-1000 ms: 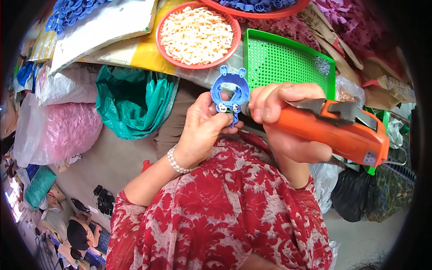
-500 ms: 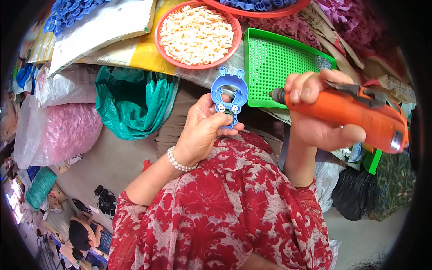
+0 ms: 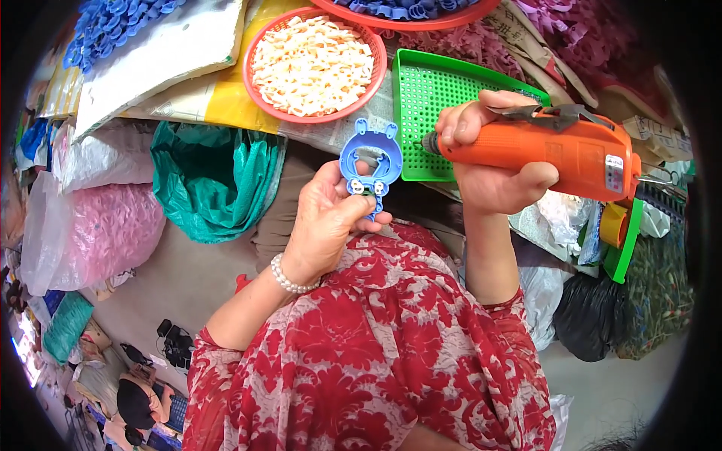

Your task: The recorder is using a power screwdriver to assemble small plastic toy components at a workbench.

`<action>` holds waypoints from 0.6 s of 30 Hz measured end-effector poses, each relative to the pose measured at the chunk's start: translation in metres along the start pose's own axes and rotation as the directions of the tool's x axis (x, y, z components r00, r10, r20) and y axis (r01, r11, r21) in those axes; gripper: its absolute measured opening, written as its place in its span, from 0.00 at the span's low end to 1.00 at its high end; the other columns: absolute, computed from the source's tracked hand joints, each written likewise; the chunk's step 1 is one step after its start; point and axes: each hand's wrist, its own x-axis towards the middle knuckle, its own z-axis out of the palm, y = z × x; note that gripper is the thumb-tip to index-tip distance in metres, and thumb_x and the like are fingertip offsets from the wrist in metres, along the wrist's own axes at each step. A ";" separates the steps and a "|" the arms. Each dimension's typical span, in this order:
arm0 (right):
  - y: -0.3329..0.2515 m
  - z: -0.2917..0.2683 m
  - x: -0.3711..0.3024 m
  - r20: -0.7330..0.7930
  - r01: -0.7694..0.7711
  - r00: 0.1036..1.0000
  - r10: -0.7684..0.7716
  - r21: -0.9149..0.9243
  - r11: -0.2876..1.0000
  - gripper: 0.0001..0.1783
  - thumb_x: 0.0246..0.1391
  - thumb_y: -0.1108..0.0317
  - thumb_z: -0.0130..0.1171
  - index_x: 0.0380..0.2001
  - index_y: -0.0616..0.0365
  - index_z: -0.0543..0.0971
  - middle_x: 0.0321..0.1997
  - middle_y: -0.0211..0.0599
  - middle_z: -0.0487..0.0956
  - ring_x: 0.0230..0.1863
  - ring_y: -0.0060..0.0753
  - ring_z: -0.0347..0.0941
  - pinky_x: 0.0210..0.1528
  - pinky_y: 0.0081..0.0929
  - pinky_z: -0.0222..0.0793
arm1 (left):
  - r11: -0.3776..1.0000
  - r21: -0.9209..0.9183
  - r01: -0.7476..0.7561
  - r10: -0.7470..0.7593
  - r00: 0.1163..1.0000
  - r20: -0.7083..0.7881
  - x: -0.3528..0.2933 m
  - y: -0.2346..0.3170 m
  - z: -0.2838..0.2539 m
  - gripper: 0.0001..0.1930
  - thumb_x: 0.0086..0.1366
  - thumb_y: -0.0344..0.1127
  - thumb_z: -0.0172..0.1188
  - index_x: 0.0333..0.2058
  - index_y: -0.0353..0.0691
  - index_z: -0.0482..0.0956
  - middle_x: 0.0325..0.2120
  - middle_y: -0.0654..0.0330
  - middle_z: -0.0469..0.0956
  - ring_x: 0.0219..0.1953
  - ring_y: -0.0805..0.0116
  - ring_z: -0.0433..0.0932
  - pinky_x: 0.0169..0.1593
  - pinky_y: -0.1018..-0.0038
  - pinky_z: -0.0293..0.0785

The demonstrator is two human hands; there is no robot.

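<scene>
two bare hands are working just off the near edge of a paper-covered table point(image 3: 320, 134), each gripping its own thing. the left hand point(image 3: 327, 218) is pinching a blue plastic part point(image 3: 368, 141) by its narrow lower end, thumb on top, seemingly so that the ring-shaped body and its two small white inserts point(image 3: 357, 186) are facing up uncovered. the right hand point(image 3: 489, 173) is gripping an orange power driver point(image 3: 556, 154), fingers curling over its front end and thumb lying along its side, probably for steadying the weight; its dark nose is pointing left over the near-left corner of a green perforated tray point(image 3: 408, 98), apart from the blue part, and the tip is too unclear for telling more. a red basket point(image 3: 253, 94) of pale pieces point(image 3: 312, 68) is sitting left of the tray by the table's near edge, likely for easy reach, while a teal sack point(image 3: 259, 173) is gaping upward below that edge, perhaps for handy access
</scene>
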 end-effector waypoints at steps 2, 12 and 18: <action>0.002 0.001 0.000 0.003 0.001 1.000 -0.001 0.005 1.000 0.47 0.42 0.26 0.47 0.44 0.63 0.69 0.25 0.35 0.73 0.24 0.32 0.69 0.31 0.32 0.64 | 1.000 0.004 -0.007 0.007 1.000 0.009 0.001 -0.001 -0.001 0.18 0.56 0.21 0.51 0.47 0.35 0.63 0.33 0.57 0.74 0.26 0.70 0.78 0.28 0.82 0.77; -0.003 0.010 0.000 -0.093 -0.115 0.990 0.106 -0.096 0.989 0.47 0.37 0.27 0.54 0.44 0.62 0.67 0.24 0.36 0.72 0.27 0.30 0.67 0.32 0.28 0.66 | 1.000 -0.016 -0.013 0.013 1.000 0.023 0.001 0.000 -0.003 0.18 0.55 0.22 0.51 0.46 0.34 0.63 0.33 0.56 0.74 0.26 0.70 0.78 0.27 0.82 0.77; -0.003 0.007 -0.001 -0.095 -0.105 0.990 0.100 -0.051 0.993 0.47 0.37 0.27 0.55 0.44 0.62 0.67 0.25 0.36 0.72 0.26 0.30 0.67 0.31 0.28 0.66 | 1.000 0.005 -0.005 0.005 1.000 0.031 0.001 -0.002 -0.006 0.17 0.57 0.21 0.51 0.46 0.37 0.65 0.38 0.52 0.75 0.27 0.67 0.80 0.28 0.81 0.79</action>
